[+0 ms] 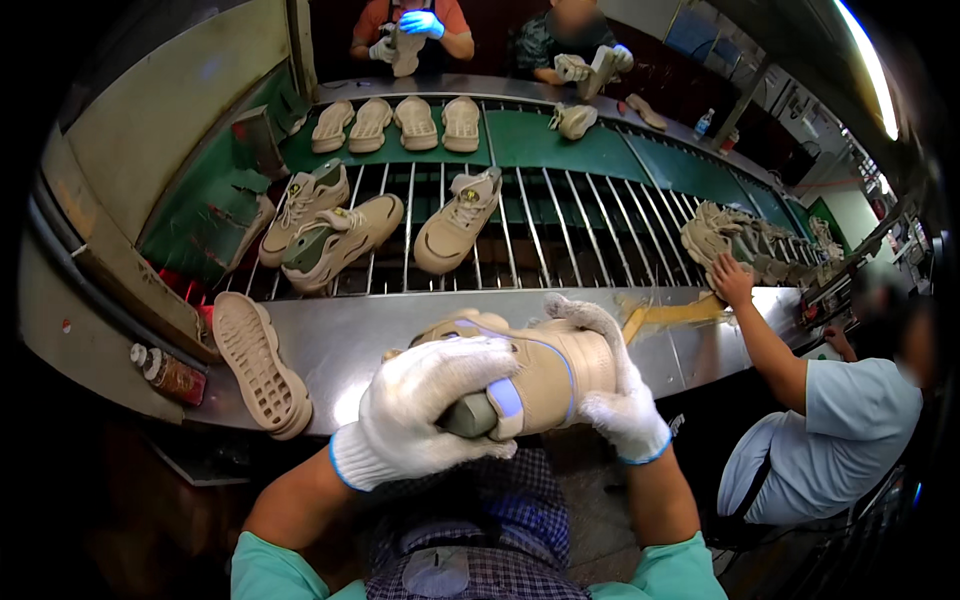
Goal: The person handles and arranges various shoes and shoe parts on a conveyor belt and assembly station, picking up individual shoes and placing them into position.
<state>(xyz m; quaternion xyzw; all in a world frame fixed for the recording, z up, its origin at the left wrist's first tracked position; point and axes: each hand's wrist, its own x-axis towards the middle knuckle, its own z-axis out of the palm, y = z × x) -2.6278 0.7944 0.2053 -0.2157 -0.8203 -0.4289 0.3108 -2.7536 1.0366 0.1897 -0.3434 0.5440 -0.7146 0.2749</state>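
I hold a tan shoe (545, 372) in both gloved hands, just above the near edge of the metal surface (330, 335), right in front of me. My left hand (412, 405) is closed around one end, with a dark grey-green part (468, 415) showing beside its fingers and a lilac patch (505, 398) next to it. My right hand (632, 395) is wrapped around the other end, its fingers spread along the far side. A thin blue line curves across the shoe between my hands. To my left a loose sole (260, 365) lies on the surface with its gridded face up, and farther left is a red bottle (170, 375). Beyond the surface, two shoes (345, 240) sit close together on the rollers (555, 225), and a third shoe (460, 222) stands apart from them. Four pale soles (416, 125) line up on the green panel (545, 142) behind. On my right, a co-worker's bare hand (733, 280) touches a cluster of shoes (708, 235), near a yellowish strip (680, 313). Across from me, two co-workers with gloved hands each hold a piece of footwear (407, 52).
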